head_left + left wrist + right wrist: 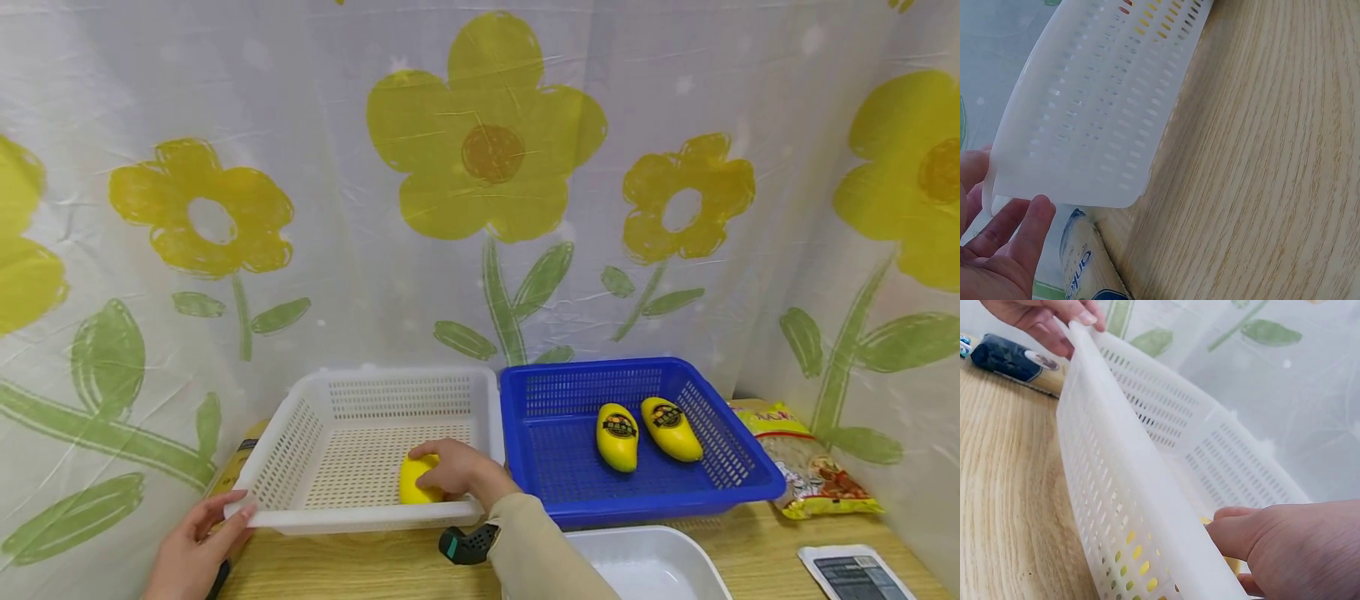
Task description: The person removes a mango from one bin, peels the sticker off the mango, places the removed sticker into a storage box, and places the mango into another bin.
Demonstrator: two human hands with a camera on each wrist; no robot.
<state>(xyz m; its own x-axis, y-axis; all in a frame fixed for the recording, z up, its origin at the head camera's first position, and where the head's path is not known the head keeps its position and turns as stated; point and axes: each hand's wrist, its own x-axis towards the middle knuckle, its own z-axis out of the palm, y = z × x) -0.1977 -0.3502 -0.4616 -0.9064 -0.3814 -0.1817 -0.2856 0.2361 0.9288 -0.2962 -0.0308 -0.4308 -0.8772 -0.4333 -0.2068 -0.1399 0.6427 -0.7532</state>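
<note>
At its near left corner, the white plastic basket [367, 520] is pinched at the rim by my left hand [197, 542]. The left wrist view has the thumb and fingers on either side of the basket's rim [989, 187]. My right hand [463, 472] reaches over the front edge and grips a yellow mango [414, 485] near the basket's right front corner. Part of that mango is hidden by the hand; yellow shows through the wall holes in the right wrist view. Two labelled mangoes, one [618, 454] left of the other [681, 440], lie in the blue basket [667, 506].
The blue basket stands right beside the white one. In front of it is a white tray [675, 546], partly behind the right sleeve. A snack bag [813, 471] and a flat dark-labelled packet [855, 575] lie at right. A long package [1013, 361] lies left of the white basket.
</note>
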